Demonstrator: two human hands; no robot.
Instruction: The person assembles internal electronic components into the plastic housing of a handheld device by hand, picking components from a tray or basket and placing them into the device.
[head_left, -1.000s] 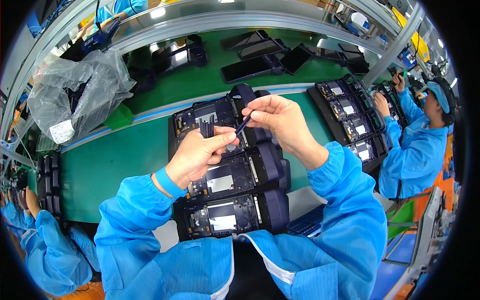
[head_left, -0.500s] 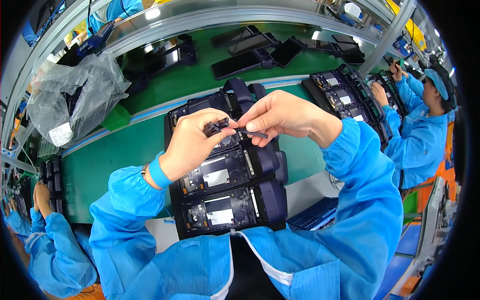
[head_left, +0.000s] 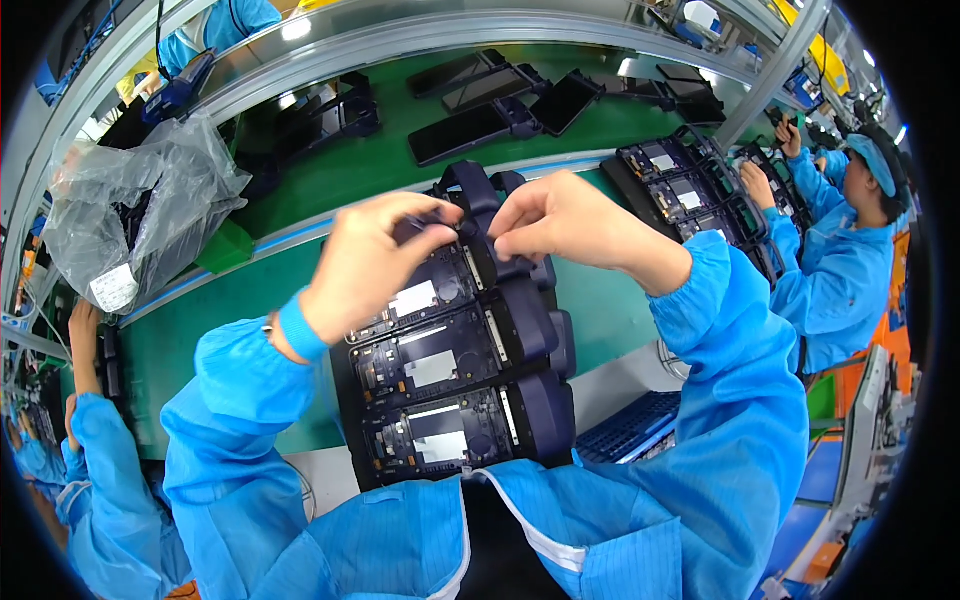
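Note:
Both my hands are raised over a column of open black device housings (head_left: 432, 368), each with a dark purple-black grip block on its right. My left hand (head_left: 365, 265), with a blue band at the wrist, curls its fingers around small black parts (head_left: 428, 222); they are blurred and partly hidden by the fingers. Just to its right, my right hand (head_left: 580, 228) has thumb and fingertips brought together beside the upper grip blocks (head_left: 474, 188). Whatever that pinch holds is hidden. A small gap separates the two hands.
Several dark handheld devices (head_left: 460, 132) lie on the green shelf beyond. A clear plastic bag (head_left: 150, 200) hangs at left, near a green bin (head_left: 228, 248). More open housings (head_left: 680, 190) stand at right beside a co-worker (head_left: 840, 250); another co-worker's arm (head_left: 90, 370) reaches in at left.
My hands have drawn slightly apart, and the thin black piece that showed in my right fingers is out of sight. The left co-worker's hand has moved farther forward.

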